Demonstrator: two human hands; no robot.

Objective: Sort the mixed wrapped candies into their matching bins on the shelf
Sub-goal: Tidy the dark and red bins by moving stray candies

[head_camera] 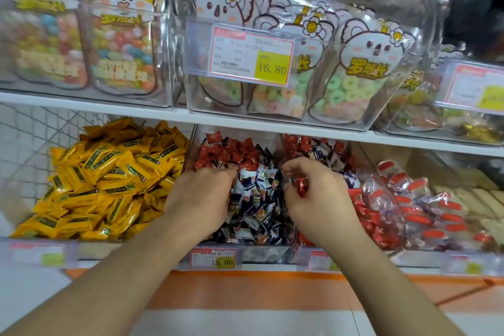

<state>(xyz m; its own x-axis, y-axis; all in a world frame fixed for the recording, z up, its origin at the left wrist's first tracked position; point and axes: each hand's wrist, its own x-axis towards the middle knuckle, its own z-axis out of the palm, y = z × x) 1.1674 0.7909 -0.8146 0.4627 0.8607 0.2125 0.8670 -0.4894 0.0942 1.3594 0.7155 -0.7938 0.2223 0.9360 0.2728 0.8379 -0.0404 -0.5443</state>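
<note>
Both hands, left point(203, 194) and right point(313, 194), curl into the dark-wrapped candies point(256, 199), right pinching a red candy point(302, 185).

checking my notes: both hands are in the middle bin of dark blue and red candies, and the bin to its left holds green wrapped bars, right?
Not quite. The bin to the left holds yellow wrapped bars, not green. The head view shows the left hand and right hand in the middle bin.
</note>
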